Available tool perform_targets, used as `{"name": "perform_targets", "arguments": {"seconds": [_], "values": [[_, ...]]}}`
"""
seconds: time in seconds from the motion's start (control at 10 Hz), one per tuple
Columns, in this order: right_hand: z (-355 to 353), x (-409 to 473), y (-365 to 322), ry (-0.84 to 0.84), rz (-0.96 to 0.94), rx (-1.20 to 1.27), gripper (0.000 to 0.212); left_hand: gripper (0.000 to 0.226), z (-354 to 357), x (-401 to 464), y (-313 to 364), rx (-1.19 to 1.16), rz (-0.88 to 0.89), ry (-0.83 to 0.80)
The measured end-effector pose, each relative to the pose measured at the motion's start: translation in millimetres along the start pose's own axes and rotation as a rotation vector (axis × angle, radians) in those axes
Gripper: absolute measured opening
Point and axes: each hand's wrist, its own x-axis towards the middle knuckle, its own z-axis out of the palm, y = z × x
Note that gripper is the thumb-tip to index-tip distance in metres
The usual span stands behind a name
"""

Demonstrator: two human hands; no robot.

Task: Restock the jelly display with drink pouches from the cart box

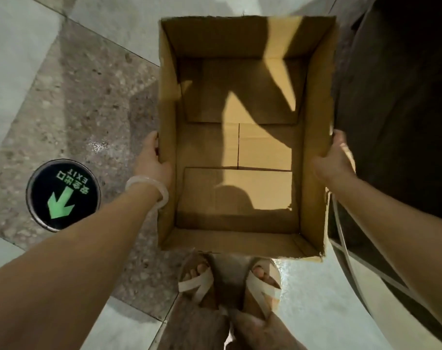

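Observation:
An open brown cardboard box point(240, 145) fills the middle of the view, held out over the floor above my feet. Its inside shows only the bottom flaps and shadows; no pouches are visible in it. My left hand point(153, 157) grips the box's left wall, with a pale bangle on that wrist. My right hand point(334, 155) grips the right wall, fingers curled round the outside. The jelly display and the cart are out of view.
The floor is speckled stone and pale tiles. A round black EXIT floor marker point(63, 195) with a green arrow lies at the left. A dark curved object point(396, 122) with a metal rim stands close on the right. My sandalled feet point(230, 281) are under the box.

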Motion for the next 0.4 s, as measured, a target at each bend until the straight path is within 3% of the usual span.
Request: {"name": "perform_targets", "arguments": {"seconds": [0.1, 0.2, 0.3, 0.4], "values": [[3, 21, 12, -0.071, 0.047, -0.052, 0.064, 0.054, 23, 15, -6, 0.037, -0.021, -0.059], [0, 21, 10, -0.147, 0.090, -0.110, 0.079, 0.068, 27, 18, -4, 0.026, -0.104, -0.172], [-10, 0, -3, -0.052, 0.098, -0.151, 0.083, 0.091, 16, 4, 5, 0.005, -0.171, -0.190], [-14, -71, -3, 0.023, 0.130, -0.195, 0.074, 0.087, -4, -58, 19, 0.248, -0.182, -0.138]]}}
